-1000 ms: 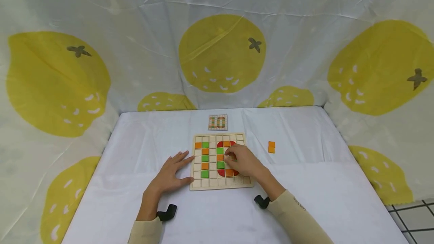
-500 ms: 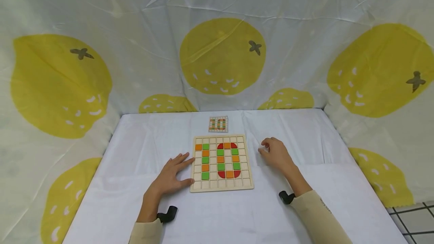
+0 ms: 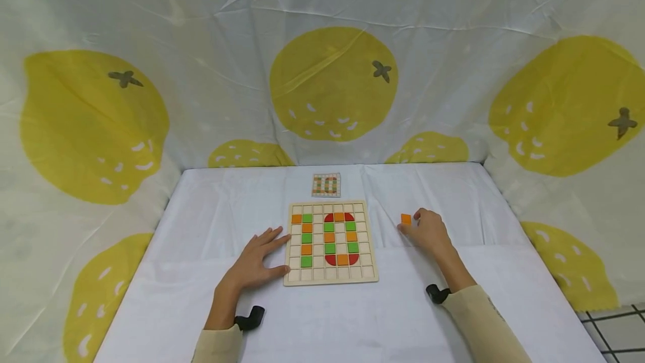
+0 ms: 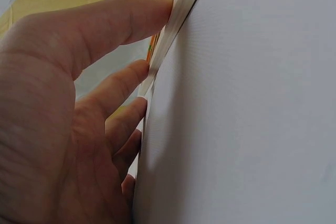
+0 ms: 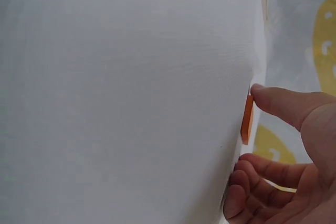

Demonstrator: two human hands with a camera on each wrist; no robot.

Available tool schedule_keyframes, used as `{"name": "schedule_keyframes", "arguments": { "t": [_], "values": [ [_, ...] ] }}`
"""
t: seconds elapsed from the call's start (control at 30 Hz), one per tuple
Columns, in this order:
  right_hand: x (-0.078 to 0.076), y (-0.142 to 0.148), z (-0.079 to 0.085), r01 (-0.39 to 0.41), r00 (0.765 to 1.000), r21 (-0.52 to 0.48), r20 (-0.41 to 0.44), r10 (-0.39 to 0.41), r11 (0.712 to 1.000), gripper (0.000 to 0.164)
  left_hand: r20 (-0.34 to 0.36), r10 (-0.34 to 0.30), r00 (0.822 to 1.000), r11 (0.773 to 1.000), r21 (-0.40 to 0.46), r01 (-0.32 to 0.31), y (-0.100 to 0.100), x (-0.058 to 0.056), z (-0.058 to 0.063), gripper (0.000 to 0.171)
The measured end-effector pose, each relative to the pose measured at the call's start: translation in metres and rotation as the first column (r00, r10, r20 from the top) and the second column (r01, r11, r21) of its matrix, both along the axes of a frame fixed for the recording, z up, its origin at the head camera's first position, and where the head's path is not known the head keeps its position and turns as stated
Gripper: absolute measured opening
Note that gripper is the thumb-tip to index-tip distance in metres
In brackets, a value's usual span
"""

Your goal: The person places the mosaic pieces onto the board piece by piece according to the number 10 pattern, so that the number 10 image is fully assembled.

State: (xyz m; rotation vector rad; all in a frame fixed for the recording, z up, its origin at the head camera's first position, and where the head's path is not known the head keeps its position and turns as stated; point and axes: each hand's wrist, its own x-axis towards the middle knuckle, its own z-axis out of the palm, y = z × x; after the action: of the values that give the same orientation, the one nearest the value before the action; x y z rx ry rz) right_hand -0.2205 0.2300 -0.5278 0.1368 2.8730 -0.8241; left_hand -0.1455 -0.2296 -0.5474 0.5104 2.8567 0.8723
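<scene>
A square wooden grid board (image 3: 304,275) lies on the white table, with orange, green and red tiles set in its cells; they form a 1 and a 0. My left hand (image 3: 258,262) rests at the board's left edge with fingers spread, its thumb and fingertips touching the side in the left wrist view. To the board's right, my right hand (image 3: 429,232) is beside an orange square tile (image 3: 406,219). In the right wrist view the thumb tip is at one end of an orange tile (image 5: 247,120); the bent fingers are apart from it.
A small pattern card (image 3: 326,185) printed with a similar coloured grid lies behind the board. White cloth (image 3: 322,324) covers the table. A lemon-print curtain (image 3: 332,83) stands along the back and sides.
My right hand has left the board's right-hand figure and moved right to the loose orange tiles. Of the two seen earlier, one shows in the head view. The left hand stays put.
</scene>
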Motion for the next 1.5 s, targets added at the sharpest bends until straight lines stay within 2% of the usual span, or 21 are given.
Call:
{"name": "schedule_keyframes", "arguments": {
  "t": [0.27, 0.57, 0.7, 0.87, 1.07, 1.3, 1.5],
  "values": [
    [0.006, 0.008, -0.003, -0.012, 1.0, 0.008, 0.014, 0.012, 1.0, 0.052, -0.003, -0.001, 1.0, 1.0, -0.007, 0.001, 0.0, -0.001, -0.003, 0.075],
    [0.011, 0.017, -0.004, -0.046, 0.999, -0.043, -0.031, 0.045, 0.998, 0.034, -0.013, 0.002, 1.0, 1.0, -0.004, -0.002, 0.0, -0.001, -0.004, 0.074],
    [0.011, 0.018, -0.004, -0.065, 0.997, -0.059, -0.04, 0.063, 0.996, 0.032, -0.009, 0.003, 1.0, 1.0, -0.001, -0.003, 0.0, 0.0, -0.004, 0.073],
    [0.008, 0.015, -0.004, -0.099, 0.989, -0.068, -0.119, 0.091, 0.993, 0.031, -0.006, 0.002, 1.0, 1.0, -0.002, -0.002, 0.0, 0.0, -0.003, 0.074],
    [0.004, -0.01, 0.002, -0.148, 0.966, -0.107, -0.227, 0.121, 0.983, 0.027, -0.005, 0.01, 1.0, 1.0, 0.007, -0.01, 0.001, -0.001, -0.002, 0.074],
    [0.013, -0.047, 0.014, -0.192, 0.951, -0.116, -0.269, 0.155, 0.975, 0.023, 0.021, -0.028, 0.999, 1.0, -0.009, 0.028, 0.004, -0.002, -0.005, 0.075],
    [0.014, -0.085, 0.017, -0.286, 0.929, -0.167, -0.291, 0.23, 0.943, 0.024, 0.009, -0.003, 1.0, 1.0, -0.011, 0.003, 0.0, 0.001, -0.003, 0.074]
  ]
}}
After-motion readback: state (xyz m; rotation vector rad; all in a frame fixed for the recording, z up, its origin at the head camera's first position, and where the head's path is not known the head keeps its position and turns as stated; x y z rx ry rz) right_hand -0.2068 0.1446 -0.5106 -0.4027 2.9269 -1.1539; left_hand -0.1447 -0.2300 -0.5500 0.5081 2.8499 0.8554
